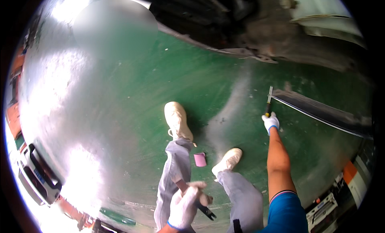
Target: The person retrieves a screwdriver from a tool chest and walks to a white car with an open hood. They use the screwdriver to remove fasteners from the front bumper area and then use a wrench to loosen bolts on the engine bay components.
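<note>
My left hand (pixel 184 207), in a white glove, is closed around a short dark flat bar (pixel 207 212) in front of my legs. The bar's lower end is notched like a fork, and its flat brownish other end sticks out above the glove. My right arm reaches out to the right. There the gloved right hand (pixel 271 122) grips a tool with a yellow-and-black handle (pixel 268 109) and a slim pale metal end. That metal end meets the near tip of a long black strip (pixel 321 108) with a bright edge; whether they touch I cannot tell.
A vehicle's dark lower body (pixel 240 36) overhangs the far side. Between my shoes on the green floor (pixel 132 112) lies a curled pink piece (pixel 200 159), perhaps sandpaper. A white vehicle front (pixel 38 175) stands at the left, and various parts (pixel 323 211) lie at lower right.
</note>
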Tool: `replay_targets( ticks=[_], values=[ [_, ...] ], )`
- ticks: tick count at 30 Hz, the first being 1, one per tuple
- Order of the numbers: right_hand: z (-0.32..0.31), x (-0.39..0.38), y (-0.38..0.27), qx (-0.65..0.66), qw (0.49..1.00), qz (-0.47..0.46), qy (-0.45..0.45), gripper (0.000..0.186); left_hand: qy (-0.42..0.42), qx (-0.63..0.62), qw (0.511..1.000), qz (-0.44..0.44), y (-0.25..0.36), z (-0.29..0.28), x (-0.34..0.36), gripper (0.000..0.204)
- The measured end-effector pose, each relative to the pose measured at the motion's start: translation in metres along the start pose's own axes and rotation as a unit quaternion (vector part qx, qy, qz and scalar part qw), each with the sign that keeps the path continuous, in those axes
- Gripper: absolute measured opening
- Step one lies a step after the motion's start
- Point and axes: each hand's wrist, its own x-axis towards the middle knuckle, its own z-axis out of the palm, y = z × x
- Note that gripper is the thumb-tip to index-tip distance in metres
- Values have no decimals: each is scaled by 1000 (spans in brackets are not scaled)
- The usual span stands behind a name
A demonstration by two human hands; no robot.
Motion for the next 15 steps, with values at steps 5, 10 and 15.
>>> replay_targets(
  ticks=[5,10,15],
  values=[
    [44,-48,-58,121,991,-33,-36,37,33,6,999,-21,-1,6,1,40],
    [24,-241,-161,387,822,-68,-412,18,50,39,996,56,-34,-21,13,35],
    [-84,-344,-230,345,759,-119,-539,18,104,-54,989,91,-17,-13,-38,32]
  ],
)
